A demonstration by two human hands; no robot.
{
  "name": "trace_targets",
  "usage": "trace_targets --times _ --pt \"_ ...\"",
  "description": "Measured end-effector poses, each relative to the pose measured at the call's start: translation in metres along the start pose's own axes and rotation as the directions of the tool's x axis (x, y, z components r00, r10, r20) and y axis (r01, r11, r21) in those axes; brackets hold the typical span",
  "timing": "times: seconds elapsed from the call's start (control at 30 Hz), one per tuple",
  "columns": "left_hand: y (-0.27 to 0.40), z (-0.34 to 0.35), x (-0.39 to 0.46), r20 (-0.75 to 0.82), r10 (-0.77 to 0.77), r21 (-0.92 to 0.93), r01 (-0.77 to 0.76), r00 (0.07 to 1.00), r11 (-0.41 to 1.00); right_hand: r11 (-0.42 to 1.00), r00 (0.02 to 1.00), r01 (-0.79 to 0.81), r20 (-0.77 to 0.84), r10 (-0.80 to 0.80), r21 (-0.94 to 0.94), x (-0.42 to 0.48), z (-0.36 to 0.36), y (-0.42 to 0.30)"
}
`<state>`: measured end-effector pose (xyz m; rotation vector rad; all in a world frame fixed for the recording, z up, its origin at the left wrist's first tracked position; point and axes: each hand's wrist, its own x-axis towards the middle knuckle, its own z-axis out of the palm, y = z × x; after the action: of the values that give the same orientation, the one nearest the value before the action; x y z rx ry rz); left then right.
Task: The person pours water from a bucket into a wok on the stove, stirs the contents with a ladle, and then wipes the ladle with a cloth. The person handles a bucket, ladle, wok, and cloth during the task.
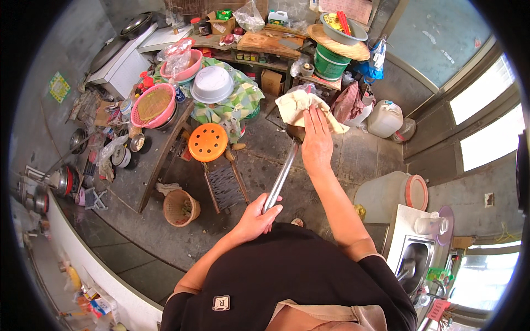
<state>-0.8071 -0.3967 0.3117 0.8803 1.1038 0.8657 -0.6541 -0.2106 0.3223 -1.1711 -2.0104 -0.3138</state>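
Observation:
My left hand (257, 219) is closed around the metal handle of a long-handled utensil (283, 176), perhaps a spatula or ladle. The handle slants up and away from my body. A cream cloth (295, 108) covers most of the utensil's head, whose dark edge shows below it. My right hand (316, 140) lies flat on the cloth, fingers extended and close together, pressing it against the head. The exact shape of the head is hidden under the cloth.
An orange stool (208, 142), a wicker basket (181, 208) and a dark wooden table (155, 165) stand to the left. A cloth-covered table ahead bears a white basin (212, 84). At right are a large lidded tub (383, 196), a plastic jug (385, 119) and a sink (415, 265).

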Motion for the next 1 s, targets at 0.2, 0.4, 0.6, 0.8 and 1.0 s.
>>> trace_targets --times 0.2,0.4,0.6,0.8,1.0 --pt "-0.013 -0.009 -0.003 -0.086 0.137 0.293 -0.107 0.987 0.95 0.999 0.995 -0.035 0.099 0.032 0.035 0.0 -0.005 -0.019" --pt "-0.018 -0.01 -0.003 -0.108 0.245 0.367 -0.19 0.964 0.911 0.981 0.982 0.02 0.182 -0.056 0.195 -0.002 -0.006 -0.019" --pt "-0.012 -0.007 -0.006 -0.15 0.127 0.349 -0.067 0.981 0.935 0.951 0.928 0.128 0.303 -0.215 0.28 -0.006 -0.018 -0.007" --pt "-0.014 -0.004 -0.003 -0.167 0.171 0.316 -0.111 0.971 0.942 0.947 0.878 0.07 0.431 -0.208 0.313 -0.004 -0.034 0.01" --pt "-0.017 -0.006 0.004 -0.184 0.253 0.36 -0.174 0.95 0.916 0.939 0.892 0.124 0.379 -0.248 0.321 -0.007 -0.038 0.026"
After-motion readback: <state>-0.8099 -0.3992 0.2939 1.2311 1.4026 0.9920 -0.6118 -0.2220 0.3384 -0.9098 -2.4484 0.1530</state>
